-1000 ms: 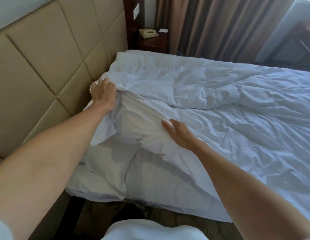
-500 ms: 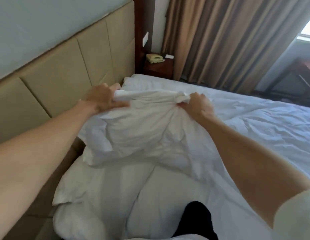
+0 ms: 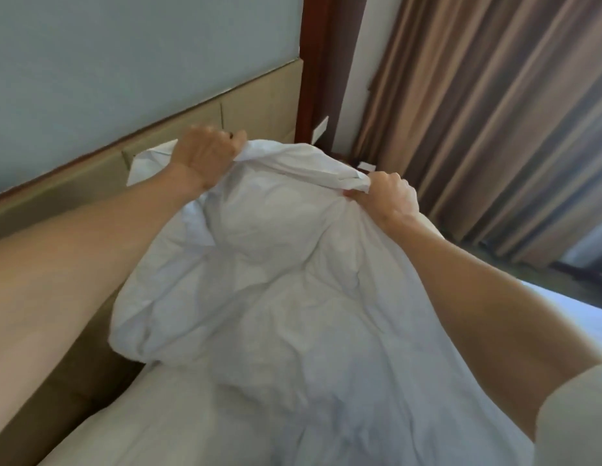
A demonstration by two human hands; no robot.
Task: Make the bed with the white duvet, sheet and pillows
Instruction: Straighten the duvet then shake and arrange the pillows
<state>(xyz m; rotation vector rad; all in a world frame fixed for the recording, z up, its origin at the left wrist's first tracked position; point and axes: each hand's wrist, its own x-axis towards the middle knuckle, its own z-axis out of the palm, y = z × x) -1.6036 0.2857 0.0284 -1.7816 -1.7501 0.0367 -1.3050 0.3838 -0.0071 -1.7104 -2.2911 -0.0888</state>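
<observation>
Both arms have risen since the earlier frames, hauling the white duvet (image 3: 286,297) up off the mattress until its top edge stands level with the padded headboard (image 3: 252,105), where before it lay rumpled across the bed.

Largest in view, the duvet hangs as 1 bulky bundle from the 2 hands down to the bed, filling the middle of the picture. Bare white sheet (image 3: 131,428) shows beneath it at lower left. Brown curtains (image 3: 494,112) hang at the right, beyond the bed.

Smaller, the left hand (image 3: 205,159) has its fingers curled round the duvet's top edge near the headboard. The right hand (image 3: 392,198) clenches a gathered fold of the same edge, a little lower and apart from the left.

Risks from here: both grips sit on bunched cloth rather than true corners, so a shake may leave the filling lumped or the cover twisted. The heavy bundle could slide from 1 fist, or fall crooked against the headboard. No pillows can be seen.
</observation>
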